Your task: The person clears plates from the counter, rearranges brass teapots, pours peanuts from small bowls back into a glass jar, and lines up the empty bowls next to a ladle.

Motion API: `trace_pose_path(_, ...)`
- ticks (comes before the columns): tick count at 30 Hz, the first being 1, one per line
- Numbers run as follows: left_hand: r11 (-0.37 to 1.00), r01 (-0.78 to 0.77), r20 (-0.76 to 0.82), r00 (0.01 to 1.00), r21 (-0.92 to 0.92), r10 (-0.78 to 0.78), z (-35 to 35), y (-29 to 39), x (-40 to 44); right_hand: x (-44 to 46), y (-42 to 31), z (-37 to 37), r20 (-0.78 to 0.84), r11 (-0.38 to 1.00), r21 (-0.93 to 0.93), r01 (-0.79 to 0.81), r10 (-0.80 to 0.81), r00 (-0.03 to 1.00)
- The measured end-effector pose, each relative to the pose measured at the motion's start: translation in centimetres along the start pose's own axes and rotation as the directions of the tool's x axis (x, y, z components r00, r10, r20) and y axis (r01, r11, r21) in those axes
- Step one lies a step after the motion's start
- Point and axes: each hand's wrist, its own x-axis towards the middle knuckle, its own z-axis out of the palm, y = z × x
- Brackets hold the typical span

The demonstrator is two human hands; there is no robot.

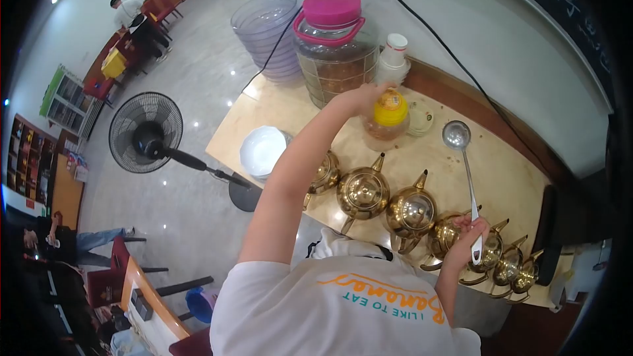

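My left hand (pixel 370 97) reaches over the table, its fingers curled at the far side of the yellow lid on a jar (pixel 388 122); they are partly hidden and slightly blurred. In my right hand (pixel 469 229) is the handle of a long metal ladle (pixel 466 158). The ladle's round bowl points away from me, above the tabletop. Below both hands stands a row of shiny brass-coloured teapots (pixel 364 192), some right under my right hand. A flat, pale round lid or dish (pixel 421 118) lies beside the jar.
A large jar with a pink lid (pixel 331 10), stacked clear tubs (pixel 265 26) and a white-capped bottle (pixel 395 49) stand along the back. White bowls (pixel 262 150) sit at the left edge. A black cable (pixel 455 59) hangs along the wall. A floor fan (pixel 146 133) stands left.
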Motion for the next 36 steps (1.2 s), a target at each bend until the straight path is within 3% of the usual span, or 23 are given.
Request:
trace_pose_path(2,1.000,0.014,0.013,1.000,-0.012,-0.014,0.0,0.6,-0.3,-0.1,-0.2,-0.7,-0.013,1.000,-0.029,0.002,-0.003,1.000)
trace_pose_path(5,0.981,0.085,-0.158,0.981,-0.177,-0.114,1.3,1.7,-0.4,-0.3,-0.8,-2.7,-0.013,0.997,-0.072,-0.027,0.026,1.000)
trace_pose_path(8,0.974,0.140,-0.193,0.966,-0.176,-0.173,2.1,2.4,0.3,-0.2,-1.4,-4.8,-0.014,1.000,-0.009,-0.025,0.025,1.000)
trace_pose_path(14,0.994,-0.030,-0.119,0.993,-0.103,0.018,0.8,1.0,0.5,0.6,-4.0,-8.3,-0.133,1.000,-0.017,-0.010,0.007,0.991)
trace_pose_path(23,0.996,0.044,-0.019,0.999,-0.075,-0.045,-0.2,2.7,0.2,1.7,-4.3,-12.1,-0.290,1.000,-0.025,-0.018,0.010,0.957)
trace_pose_path(26,0.990,-0.007,-0.091,0.996,-0.139,-0.005,0.8,1.1,0.5,2.0,-3.3,-13.3,-0.229,0.999,-0.035,-0.004,-0.005,0.973)
trace_pose_path(29,0.966,-0.108,-0.285,0.958,-0.233,0.038,2.3,0.4,-0.2,2.1,-3.7,-12.3,-0.257,0.999,-0.018,-0.034,0.028,0.966)
trace_pose_path(32,0.995,-0.026,-0.609,0.792,-0.093,-0.036,5.7,0.4,-1.3,2.5,-3.6,-11.9,-0.221,0.995,0.012,-0.094,0.095,0.971)
trace_pose_path(35,1.000,-0.004,-0.666,0.746,0.017,0.015,7.4,2.0,-2.7,3.1,-3.5,-11.2,-0.176,0.997,0.054,-0.063,0.071,0.982)
trace_pose_path(36,0.997,0.027,-0.632,0.772,-0.070,-0.065,7.5,2.2,-2.8,3.2,-3.4,-11.0,-0.172,0.997,0.051,-0.052,0.061,0.983)
